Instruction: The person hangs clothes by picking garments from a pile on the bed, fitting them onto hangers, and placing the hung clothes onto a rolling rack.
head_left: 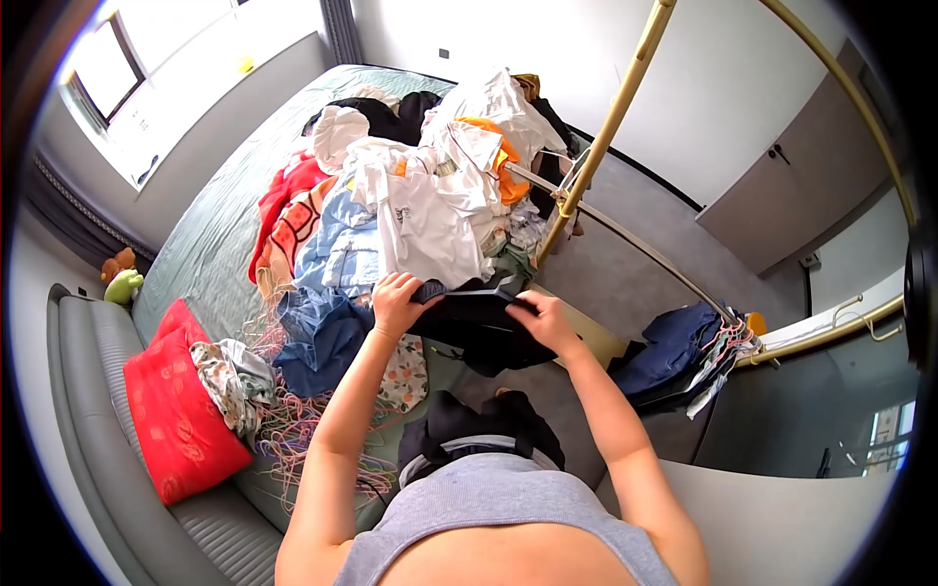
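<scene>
A black garment (489,327) is stretched between my two hands in front of my body, its lower part hanging down. My left hand (399,305) grips its left upper edge, and my right hand (547,322) holds the right upper edge. Just beyond it, a white shirt (430,230) lies on a large heap of clothes on the bed. Dark blue denim (322,342) rests to the left of my left hand, beside a light blue garment (340,244). Many thin pastel hangers (303,430) lie tangled near my left forearm.
The bed (210,225) has a grey headboard (117,439) on the left, with a red pillow (176,410) against it. A gold clothes rack (606,117) rises on the right, with dark clothes (669,352) hanging low on it. A grey door (791,166) stands beyond.
</scene>
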`<state>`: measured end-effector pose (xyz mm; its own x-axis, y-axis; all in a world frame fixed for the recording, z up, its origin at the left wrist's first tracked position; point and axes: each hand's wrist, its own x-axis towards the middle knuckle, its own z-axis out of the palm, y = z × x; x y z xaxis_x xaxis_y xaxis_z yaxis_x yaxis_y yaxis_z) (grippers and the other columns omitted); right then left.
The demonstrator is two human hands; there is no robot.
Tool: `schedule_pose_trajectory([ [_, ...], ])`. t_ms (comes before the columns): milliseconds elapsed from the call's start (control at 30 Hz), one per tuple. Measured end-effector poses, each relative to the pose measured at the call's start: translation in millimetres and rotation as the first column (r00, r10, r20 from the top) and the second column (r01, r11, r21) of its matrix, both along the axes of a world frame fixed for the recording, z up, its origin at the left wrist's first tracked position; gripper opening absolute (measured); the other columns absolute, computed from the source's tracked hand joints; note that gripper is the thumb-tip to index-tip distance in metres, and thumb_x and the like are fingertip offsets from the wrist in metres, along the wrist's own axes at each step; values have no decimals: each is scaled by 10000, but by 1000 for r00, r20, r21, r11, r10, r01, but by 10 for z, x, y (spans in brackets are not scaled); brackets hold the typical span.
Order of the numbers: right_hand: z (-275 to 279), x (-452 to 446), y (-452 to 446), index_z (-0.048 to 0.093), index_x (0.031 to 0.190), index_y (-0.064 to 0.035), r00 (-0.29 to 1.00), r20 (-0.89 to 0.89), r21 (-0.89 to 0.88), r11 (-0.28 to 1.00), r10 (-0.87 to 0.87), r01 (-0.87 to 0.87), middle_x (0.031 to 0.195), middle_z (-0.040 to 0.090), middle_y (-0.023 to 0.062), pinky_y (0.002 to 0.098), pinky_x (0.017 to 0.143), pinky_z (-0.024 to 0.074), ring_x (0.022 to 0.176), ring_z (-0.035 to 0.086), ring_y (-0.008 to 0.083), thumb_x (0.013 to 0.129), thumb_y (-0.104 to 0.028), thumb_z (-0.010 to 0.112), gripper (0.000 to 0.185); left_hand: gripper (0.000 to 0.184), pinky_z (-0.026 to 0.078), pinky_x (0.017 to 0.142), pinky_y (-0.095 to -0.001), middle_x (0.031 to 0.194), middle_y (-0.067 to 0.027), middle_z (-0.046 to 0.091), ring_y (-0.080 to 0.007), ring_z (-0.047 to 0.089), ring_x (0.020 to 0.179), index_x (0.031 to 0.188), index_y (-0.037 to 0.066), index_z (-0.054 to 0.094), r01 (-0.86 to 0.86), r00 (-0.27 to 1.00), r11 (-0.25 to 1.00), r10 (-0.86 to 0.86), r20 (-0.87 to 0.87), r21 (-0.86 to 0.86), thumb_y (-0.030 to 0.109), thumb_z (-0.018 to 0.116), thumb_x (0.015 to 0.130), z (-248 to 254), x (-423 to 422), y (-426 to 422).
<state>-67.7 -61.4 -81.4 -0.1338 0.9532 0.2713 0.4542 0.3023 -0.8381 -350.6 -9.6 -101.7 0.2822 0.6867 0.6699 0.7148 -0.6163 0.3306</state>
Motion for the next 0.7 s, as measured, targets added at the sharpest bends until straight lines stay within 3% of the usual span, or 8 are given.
schedule_pose_trajectory([
  [33, -107, 42, 22, 631, 908, -17, 990, -63, 31, 991, -125, 128, 754, 643, 154, 306, 641, 471, 699, 642, 243, 782, -170, 695, 208, 246, 433, 657, -344, 703, -41, 546, -237, 548, 683, 739, 83, 574, 21, 1000, 1000, -21, -11, -12, 268, 714, 656, 58, 5, 10],
  [67, -205, 102, 19, 618, 879, 9, 956, -134, 90, 958, -259, 272, 689, 609, 75, 254, 626, 449, 667, 524, 72, 794, -112, 682, 161, 289, 432, 734, -353, 760, -71, 582, -268, 567, 741, 786, 67, 589, 58, 998, 998, -58, 7, -6, 327, 707, 738, 119, 6, 24],
  [167, -170, 241, -258, 618, 870, 15, 897, -106, 82, 895, -429, 438, 676, 615, 51, 252, 599, 440, 635, 526, 79, 788, -123, 694, 177, 272, 440, 726, -373, 827, -110, 602, -313, 570, 771, 841, 44, 597, 81, 960, 951, 5, 279, -299, 289, 691, 768, -257, -56, 167],
  [200, -203, 269, -353, 620, 871, 11, 882, -124, 78, 881, -455, 466, 687, 624, 75, 262, 602, 446, 634, 552, 105, 788, -133, 694, 182, 263, 442, 672, -377, 804, -146, 600, -333, 565, 724, 858, 11, 586, 229, 921, 873, -51, 386, -431, 254, 668, 798, -523, -127, 285],
  [333, -327, 477, -704, 627, 892, 11, 804, -141, 23, 811, -577, 585, 725, 649, 119, 276, 629, 461, 656, 607, 145, 794, -160, 693, 208, 265, 421, 568, -347, 626, -158, 550, -277, 518, 556, 766, -18, 578, 222, 960, 725, -46, 275, -652, 226, 680, 779, -607, 3, 301],
  [433, -412, 708, -937, 631, 923, 19, 710, -188, -8, 724, -679, 690, 761, 661, 119, 266, 670, 465, 699, 613, 144, 800, -170, 689, 232, 276, 408, 547, -348, 592, -149, 530, -253, 494, 526, 742, -22, 589, 202, 974, 707, -74, 213, -678, 233, 691, 766, -868, 252, 378],
  [600, -508, 1079, -1311, 629, 952, 22, 651, -108, -83, 659, -752, 748, 827, 668, 138, 275, 713, 472, 755, 634, 183, 821, -180, 667, 245, 267, 490, 765, -377, 978, -138, 625, -298, 618, 839, 1031, 75, 607, 204, 978, 751, -138, 153, -628, 130, 630, 771, -1244, 1025, 315],
  [700, -714, 1247, -1395, 616, 941, 25, 587, -118, -74, 596, -801, 799, 825, 654, 159, 288, 704, 473, 764, 639, 223, 838, -195, 649, 245, 267, 492, 744, -357, 939, -126, 624, -270, 617, 824, 1036, 71, 605, 355, 934, 688, -278, 222, -632, 131, 624, 776, -1299, 1670, 201],
])
